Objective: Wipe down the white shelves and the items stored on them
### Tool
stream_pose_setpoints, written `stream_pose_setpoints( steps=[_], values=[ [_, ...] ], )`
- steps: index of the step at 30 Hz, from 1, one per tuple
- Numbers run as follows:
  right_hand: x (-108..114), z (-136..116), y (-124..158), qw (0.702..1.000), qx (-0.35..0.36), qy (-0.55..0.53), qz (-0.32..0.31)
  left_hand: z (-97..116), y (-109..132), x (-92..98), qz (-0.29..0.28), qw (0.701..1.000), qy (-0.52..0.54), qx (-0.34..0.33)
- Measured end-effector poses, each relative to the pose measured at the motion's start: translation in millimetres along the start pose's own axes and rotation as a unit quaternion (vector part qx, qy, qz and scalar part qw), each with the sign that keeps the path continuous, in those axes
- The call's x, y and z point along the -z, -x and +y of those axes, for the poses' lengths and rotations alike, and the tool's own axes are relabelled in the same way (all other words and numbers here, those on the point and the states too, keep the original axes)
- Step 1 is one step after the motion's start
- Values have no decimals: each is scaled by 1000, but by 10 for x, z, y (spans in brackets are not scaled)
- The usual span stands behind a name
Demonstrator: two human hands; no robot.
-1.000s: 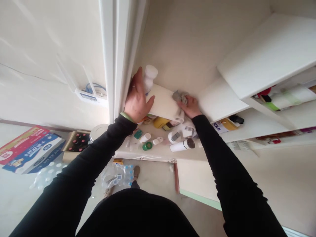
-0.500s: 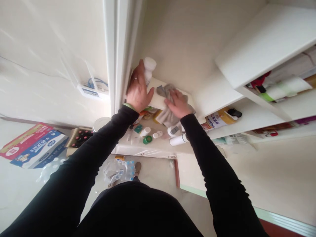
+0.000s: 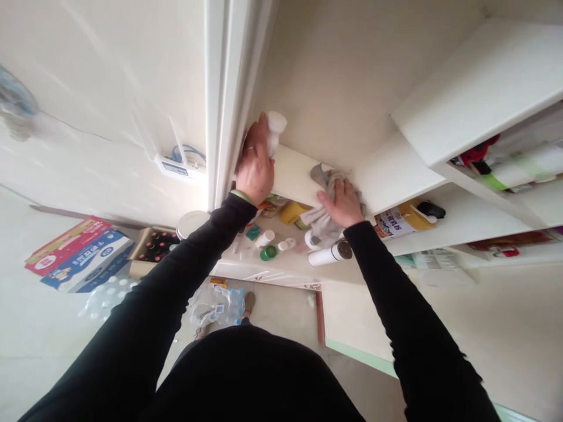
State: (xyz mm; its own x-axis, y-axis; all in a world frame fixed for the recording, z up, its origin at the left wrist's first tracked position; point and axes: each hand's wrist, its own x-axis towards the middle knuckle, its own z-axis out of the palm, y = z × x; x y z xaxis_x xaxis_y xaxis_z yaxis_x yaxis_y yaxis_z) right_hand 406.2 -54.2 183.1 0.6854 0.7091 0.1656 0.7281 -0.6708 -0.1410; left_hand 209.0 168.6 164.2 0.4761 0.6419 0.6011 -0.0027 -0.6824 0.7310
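Note:
At the left end of a narrow white shelf, my left hand is closed around a white plastic bottle with a white lid. The back of the hand hides much of the bottle and whatever else may be behind it. Farther right, my right hand presses a crumpled grey cloth onto the same shelf, and part of the cloth hangs over its front edge. Below, on the counter, stand a white cylindrical flask, a green-capped container and small white bottles.
A yellow packet lies in the shelf compartment to the right. White cabinet framing borders my left hand. On the wall hangs a router. Boxes, a crate of dark bottles and wrapped water bottles stand on the floor.
My right hand has slid the cloth rightward along the shelf, away from my left hand. My left hand stays at the bottle. The whole view has shifted slightly.

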Motion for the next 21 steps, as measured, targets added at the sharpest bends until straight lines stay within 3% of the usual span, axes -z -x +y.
stream_pose_setpoints(
  steps=[4,6,8,11,14,17,21],
  values=[
    [-78,-692,-302,999,20,-12,-36,48,12,12,-13,1000,-8,-7],
    [-77,-970,-216,995,93,1,-37,44,6,12,-22,1000,-16,-1],
    [-44,-1053,-3,983,184,8,-24,24,-7,9,-26,1000,-14,6],
    [43,-749,356,969,247,1,-17,-4,-24,13,-24,1000,-8,13],
    [119,-165,511,984,177,-4,-16,0,-8,28,-8,1000,-23,9],
    [105,266,327,995,97,4,-15,12,29,32,10,999,-45,-9],
    [-61,266,-253,999,32,-3,-4,-10,48,9,19,999,-32,-18]
  ],
)
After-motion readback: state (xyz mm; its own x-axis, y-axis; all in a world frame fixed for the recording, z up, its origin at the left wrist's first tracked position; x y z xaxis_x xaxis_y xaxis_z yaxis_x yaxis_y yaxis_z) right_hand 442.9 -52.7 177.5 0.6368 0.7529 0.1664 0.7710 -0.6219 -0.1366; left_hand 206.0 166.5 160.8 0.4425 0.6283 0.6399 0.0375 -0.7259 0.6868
